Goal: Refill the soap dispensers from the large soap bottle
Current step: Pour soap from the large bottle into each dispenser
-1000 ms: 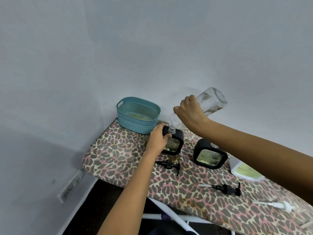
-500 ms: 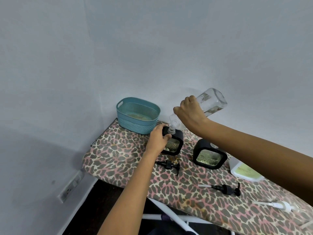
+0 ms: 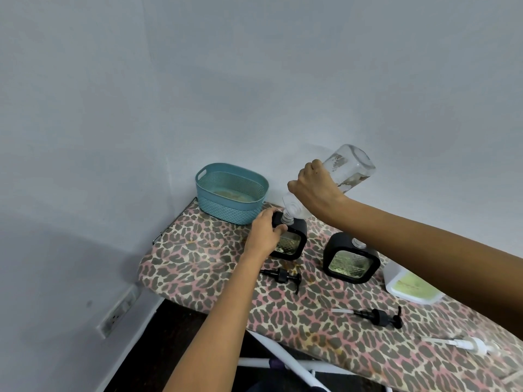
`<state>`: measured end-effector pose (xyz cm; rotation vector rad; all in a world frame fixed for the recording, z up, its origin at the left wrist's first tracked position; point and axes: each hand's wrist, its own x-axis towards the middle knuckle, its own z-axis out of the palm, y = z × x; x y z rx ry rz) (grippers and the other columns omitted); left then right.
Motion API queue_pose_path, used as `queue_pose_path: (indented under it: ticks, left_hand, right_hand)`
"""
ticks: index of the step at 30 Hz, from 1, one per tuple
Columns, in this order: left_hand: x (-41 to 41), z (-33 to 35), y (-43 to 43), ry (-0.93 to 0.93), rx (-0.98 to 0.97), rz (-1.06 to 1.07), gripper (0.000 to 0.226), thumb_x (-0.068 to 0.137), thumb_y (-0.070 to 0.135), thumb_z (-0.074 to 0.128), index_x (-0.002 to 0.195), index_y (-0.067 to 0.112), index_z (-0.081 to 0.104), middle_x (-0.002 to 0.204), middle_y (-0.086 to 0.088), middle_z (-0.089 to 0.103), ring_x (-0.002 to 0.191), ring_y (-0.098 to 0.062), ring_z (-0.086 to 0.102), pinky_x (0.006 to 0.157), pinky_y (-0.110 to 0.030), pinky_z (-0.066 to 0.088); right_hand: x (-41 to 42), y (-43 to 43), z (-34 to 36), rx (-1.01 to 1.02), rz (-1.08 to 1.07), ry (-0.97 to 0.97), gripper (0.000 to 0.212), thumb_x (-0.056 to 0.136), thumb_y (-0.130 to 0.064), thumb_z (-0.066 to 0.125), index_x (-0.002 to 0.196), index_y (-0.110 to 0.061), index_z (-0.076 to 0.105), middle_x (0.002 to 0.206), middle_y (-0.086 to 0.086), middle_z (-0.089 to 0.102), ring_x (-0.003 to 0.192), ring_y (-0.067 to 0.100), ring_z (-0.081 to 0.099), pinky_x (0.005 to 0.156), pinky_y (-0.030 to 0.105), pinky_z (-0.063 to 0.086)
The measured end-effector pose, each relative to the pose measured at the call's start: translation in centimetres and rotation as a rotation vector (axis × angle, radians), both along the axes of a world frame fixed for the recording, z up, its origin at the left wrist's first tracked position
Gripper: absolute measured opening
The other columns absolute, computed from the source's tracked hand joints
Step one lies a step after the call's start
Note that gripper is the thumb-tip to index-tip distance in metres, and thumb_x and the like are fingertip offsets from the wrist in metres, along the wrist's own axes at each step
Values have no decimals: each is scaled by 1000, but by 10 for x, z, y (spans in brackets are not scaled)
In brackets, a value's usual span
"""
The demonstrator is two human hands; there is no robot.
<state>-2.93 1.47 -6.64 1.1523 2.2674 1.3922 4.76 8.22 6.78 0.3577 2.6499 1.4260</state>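
Nothing has shifted: the right hand [image 3: 314, 190] still grips the upended bottle [image 3: 351, 168], its neck in the mouth of the left dispenser [image 3: 294, 236], which the left hand [image 3: 264, 233] steadies with curled fingers. Pouring is in hand. The bottle looks nearly drained, so the next move probably calls for lifting it off without drips.

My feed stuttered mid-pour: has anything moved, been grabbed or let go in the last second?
Nothing visibly changed. The right hand still holds the large soap bottle tipped neck-down at the opening of the black soap dispenser, the left hand still grips that dispenser, and the second dispenser stands where it was.
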Motion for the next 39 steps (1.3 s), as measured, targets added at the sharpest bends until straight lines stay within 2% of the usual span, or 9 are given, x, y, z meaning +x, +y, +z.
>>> queue_pose_path:
  ticks: [3, 6, 14, 19, 24, 28, 31, 34, 39]
  left_hand:
    - [1, 1, -1, 5, -1, 0, 46, 89, 20, 62, 131, 7, 48, 129, -9, 53, 121, -22, 48, 98, -27, 36]
    - [0, 0, -1, -1, -7, -1, 47, 89, 21, 63, 132, 8, 47, 130, -9, 53, 121, -22, 48, 99, -27, 36]
    - [0, 2, -1, -5, -21, -4, 48, 89, 21, 63, 132, 8, 47, 130, -9, 53, 121, -23, 48, 100, -28, 36]
    - [2, 5, -2, -7, -21, -8, 45, 89, 19, 63, 130, 8, 49, 127, -8, 55, 118, -22, 50, 98, -28, 38]
    - [2, 9, -2, 4, -53, -13, 46, 89, 20, 63, 131, 8, 47, 126, -9, 55, 119, -23, 50, 97, -27, 38]
    - [4, 18, -3, 17, -81, 5, 49, 90, 20, 61, 134, 8, 43, 133, -9, 50, 125, -23, 45, 100, -28, 35]
    - [7, 23, -4, 30, -92, -4, 57, 92, 25, 59, 141, 8, 36, 144, -10, 41, 134, -23, 36, 108, -32, 30]
    - [13, 31, -5, 24, -73, -18, 60, 92, 27, 58, 143, 9, 33, 147, -9, 38, 137, -23, 33, 109, -33, 29]
    - [26, 48, -2, 31, -9, -43, 54, 93, 25, 56, 141, 9, 38, 145, -9, 42, 134, -22, 37, 107, -31, 31]
  right_hand:
    - [-4, 0, 2, 46, 2, -51, 28, 75, 7, 35, 89, -16, 44, 72, 1, 44, 74, 21, 43, 71, 32, 30]
    - [-6, 1, 4, 63, -14, -78, 17, 86, 2, 44, 89, -16, 43, 75, 1, 45, 74, 22, 42, 72, 32, 30]
    - [-8, 2, 4, 54, -7, -61, 23, 88, 2, 44, 98, -17, 52, 78, 1, 48, 75, 22, 42, 72, 32, 30]
    - [-5, 8, 3, -5, -80, -9, 26, 86, 2, 48, 102, -16, 55, 69, -1, 42, 78, 20, 49, 72, 30, 31]
    - [8, 15, 2, -184, -243, 97, 29, 86, 2, 52, 109, -14, 57, 88, 0, 61, 91, 20, 59, 72, 29, 33]
    - [23, 21, -3, -333, -341, 176, 36, 81, -2, 62, 114, -13, 52, 82, 0, 56, 88, 21, 58, 70, 27, 32]
    - [37, 27, -6, -492, -413, 254, 58, 72, -19, 80, 117, -13, 45, 87, 2, 57, 90, 22, 59, 69, 29, 34]
    - [53, 32, -5, -714, -447, 400, 73, 65, -31, 85, 122, -14, 42, 87, 2, 55, 80, 23, 52, 67, 31, 37]
    - [82, 39, -13, -1145, -364, 779, 78, 56, -33, 88, 121, -20, 46, 104, 4, 56, 89, 22, 55, 65, 32, 46]
